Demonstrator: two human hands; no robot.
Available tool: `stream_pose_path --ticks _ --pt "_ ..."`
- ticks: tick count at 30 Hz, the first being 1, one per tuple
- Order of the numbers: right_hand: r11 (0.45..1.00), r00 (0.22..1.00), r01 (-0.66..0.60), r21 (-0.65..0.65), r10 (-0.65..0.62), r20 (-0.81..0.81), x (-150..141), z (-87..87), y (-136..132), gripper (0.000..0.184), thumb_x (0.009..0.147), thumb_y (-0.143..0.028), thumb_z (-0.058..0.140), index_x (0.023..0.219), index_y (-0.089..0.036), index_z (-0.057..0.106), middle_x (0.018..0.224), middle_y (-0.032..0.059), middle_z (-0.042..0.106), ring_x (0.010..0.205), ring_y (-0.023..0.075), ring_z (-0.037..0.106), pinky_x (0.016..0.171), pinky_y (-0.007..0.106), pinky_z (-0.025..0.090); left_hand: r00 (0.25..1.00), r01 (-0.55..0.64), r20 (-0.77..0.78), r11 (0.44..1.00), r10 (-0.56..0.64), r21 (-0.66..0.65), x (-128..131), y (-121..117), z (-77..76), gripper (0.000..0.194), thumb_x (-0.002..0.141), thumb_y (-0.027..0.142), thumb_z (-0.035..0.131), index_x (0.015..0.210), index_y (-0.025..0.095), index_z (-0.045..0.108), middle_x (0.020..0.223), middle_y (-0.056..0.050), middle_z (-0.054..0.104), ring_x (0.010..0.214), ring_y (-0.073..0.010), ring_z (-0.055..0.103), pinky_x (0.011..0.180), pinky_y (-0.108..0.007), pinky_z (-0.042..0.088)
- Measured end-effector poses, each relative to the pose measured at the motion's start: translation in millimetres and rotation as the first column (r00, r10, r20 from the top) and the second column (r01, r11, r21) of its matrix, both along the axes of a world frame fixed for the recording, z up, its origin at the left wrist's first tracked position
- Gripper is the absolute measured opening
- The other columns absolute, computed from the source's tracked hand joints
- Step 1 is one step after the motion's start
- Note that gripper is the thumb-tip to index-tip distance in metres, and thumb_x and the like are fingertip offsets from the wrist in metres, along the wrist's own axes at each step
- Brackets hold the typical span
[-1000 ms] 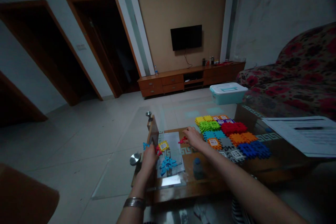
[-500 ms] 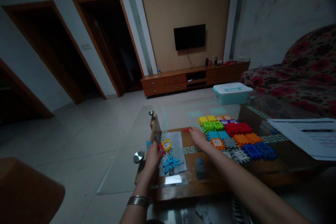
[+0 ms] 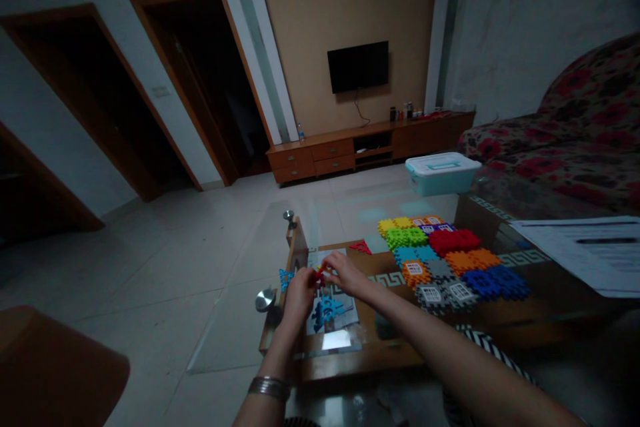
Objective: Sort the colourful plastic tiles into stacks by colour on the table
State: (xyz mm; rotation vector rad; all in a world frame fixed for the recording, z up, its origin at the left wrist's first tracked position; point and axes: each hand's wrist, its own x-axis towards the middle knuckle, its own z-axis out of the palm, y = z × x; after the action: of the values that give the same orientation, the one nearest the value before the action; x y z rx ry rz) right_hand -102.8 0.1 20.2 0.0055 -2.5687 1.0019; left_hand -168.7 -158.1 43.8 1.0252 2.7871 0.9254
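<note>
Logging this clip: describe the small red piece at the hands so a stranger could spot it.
On the glass-topped table, find the paper sheet at its left end. Over it, between the left hand and right hand, is a small red plastic piece, held up, unlike the red triangle lying further right.

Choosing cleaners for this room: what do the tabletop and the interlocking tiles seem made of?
The tabletop looks like clear glass: the floor shows through it, with a glossy sheen. The interlocking tiles look like moulded plastic, with even bright colour and crisp notched edges; the dim light hides the exact kind.
</note>
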Motion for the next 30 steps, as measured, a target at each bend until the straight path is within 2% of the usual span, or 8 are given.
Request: stream_pose_path --ticks 4,7,10,14,18,25,27,30 --pt "0.995 0.992 0.082 -0.057 -0.076 0.096 -3 -4.3 5 0.019 0.074 -0.002 0.062 0.081 -0.018 0.069 0.084 0.0033 0.067 0.082 0.018 0.062 0.077 0.029 0.048 0.997 -0.069 0.048 0.996 0.066 0.065 -4 -5 -1.3 0.009 0.078 0.011 0.061 0.084 0.016 0.067 0.089 -0.007 0.071 0.084 -0.0188 0.064 0.077 -0.029 0.047" --pt "0.992 0.993 0.104 -0.066 -0.1 0.066 -1 -3.2 3 0.043 0.069 0.004 0.058 0.104 -0.018 0.07 0.101 0.0071 0.069 0.092 0.0202 0.063 0.083 0.032 0.05 0.988 -0.098 0.135 0.983 0.078 0.153 -6 -6 -1.9 0.015 0.079 0.012 0.06 0.091 0.016 0.069 0.095 -0.009 0.074 0.087 -0.0191 0.067 0.08 -0.03 0.05" --pt "0.998 0.995 0.032 0.049 -0.028 -0.093 5 5.7 -1 0.065 0.07 0.007 0.057 0.128 -0.021 0.06 0.128 0.0103 0.062 0.117 0.0225 0.056 0.098 0.037 0.046 0.981 -0.113 0.176 0.977 0.08 0.184 -6 -3 -1.7 0.022 0.077 0.011 0.061 0.096 0.016 0.07 0.097 -0.008 0.074 0.088 -0.019 0.068 0.082 -0.03 0.051" --pt "0.945 0.965 -0.114 0.306 0.178 -0.192 15 22.0 -6 0.039 0.086 -0.006 0.059 0.121 -0.024 0.064 0.125 0.009 0.064 0.118 0.0228 0.054 0.1 0.04 0.044 0.934 -0.141 0.355 0.949 0.032 0.283 -3 5 -1.9 0.046 0.068 0.01 0.064 0.113 0.014 0.065 0.079 -0.001 0.071 0.072 -0.0162 0.066 0.07 -0.028 0.052" --pt "0.916 0.967 -0.138 0.376 0.206 -0.147 20 29.8 -6 0.02 0.09 -0.013 0.061 0.106 -0.021 0.069 0.111 0.0094 0.069 0.107 0.0234 0.058 0.093 0.039 0.047 0.879 -0.189 0.476 0.899 -0.024 0.395 -1 9 -3.2 0.055 0.064 0.017 0.067 0.119 0.012 0.059 0.065 0.005 0.062 0.063 -0.0139 0.06 0.062 -0.026 0.05" --pt "0.947 0.982 -0.14 0.29 0.17 -0.08 26 25.3 -1 0.03 0.081 -0.01 0.07 0.108 -0.021 0.067 0.112 0.0096 0.066 0.107 0.025 0.057 0.093 0.039 0.047 0.804 -0.25 0.586 0.837 -0.101 0.487 6 8 2.6 0.045 0.063 0.025 0.073 0.104 0.015 0.059 0.067 0.004 0.064 0.063 -0.0141 0.062 0.064 -0.027 0.052" --pt "0.977 0.991 -0.083 0.195 0.101 -0.089 24 21.8 -1 0.041 0.075 -0.011 0.075 0.113 -0.021 0.065 0.117 0.0104 0.063 0.109 0.0256 0.057 0.093 0.039 0.047 0.79 -0.279 0.602 0.806 -0.117 0.523 9 10 4.9 0.037 0.062 0.022 0.074 0.096 0.015 0.059 0.068 0.003 0.064 0.062 -0.0134 0.062 0.063 -0.027 0.052" --pt "0.995 0.996 0.082 -0.058 -0.084 -0.034 16 15.1 -4 0.052 0.07 -0.013 0.078 0.119 -0.018 0.062 0.115 0.012 0.064 0.104 0.0256 0.061 0.088 0.038 0.05 0.78 -0.351 0.62 0.763 -0.082 0.543 14 13 5.4 0.031 0.061 0.02 0.075 0.087 0.015 0.059 0.066 0.004 0.062 0.06 -0.0129 0.061 0.062 -0.027 0.052"
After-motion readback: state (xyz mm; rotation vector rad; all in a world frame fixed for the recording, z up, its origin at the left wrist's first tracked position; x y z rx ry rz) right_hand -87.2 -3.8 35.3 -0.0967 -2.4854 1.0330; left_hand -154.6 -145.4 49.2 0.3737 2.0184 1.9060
